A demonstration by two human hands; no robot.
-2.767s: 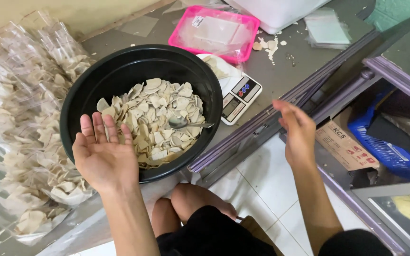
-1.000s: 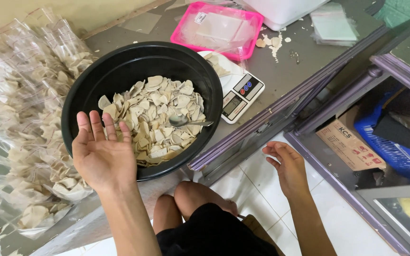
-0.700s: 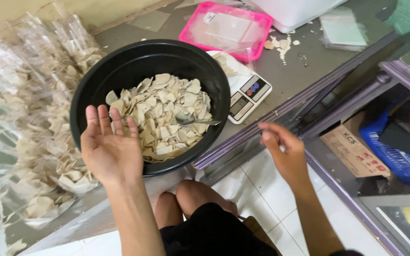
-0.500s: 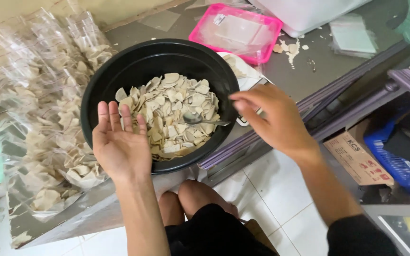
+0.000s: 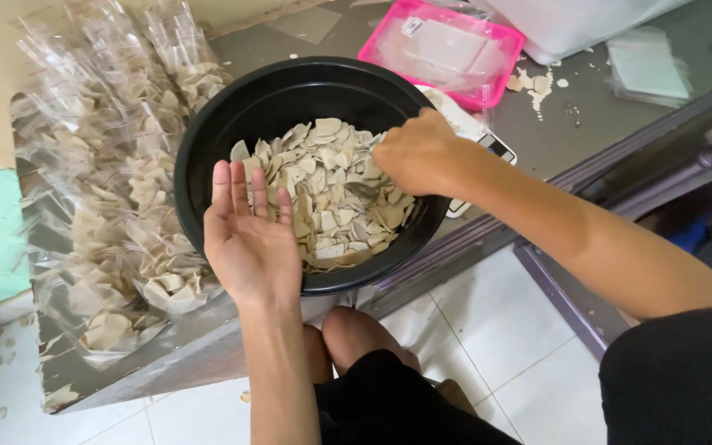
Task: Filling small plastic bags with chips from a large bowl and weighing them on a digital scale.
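Observation:
A black round bowl [image 5: 290, 78] holds a heap of pale, flat cracker chips [image 5: 323, 165], with a metal spoon [image 5: 363, 190] lying among them. My left hand [image 5: 249, 239] is held flat and palm up over the bowl's near rim, with nothing in it. My right hand [image 5: 414, 156] reaches into the bowl from the right. Its fingers curl down onto the chips just above the spoon, and the fingertips are hidden.
Clear bags filled with chips [image 5: 125, 206] are piled left of the bowl. Behind it are a small white scale [image 5: 496, 148], a pink tray [image 5: 488, 99], a white container [image 5: 570, 25] and a stack of clear bags [image 5: 648, 66]. My knees [image 5: 356, 330] rest on white tiles by purple frames [image 5: 554, 288].
My right hand has swung in from the floor side and gone down into the bowl. My left hand has stayed open over the rim. The view has shifted so the bowl sits further right.

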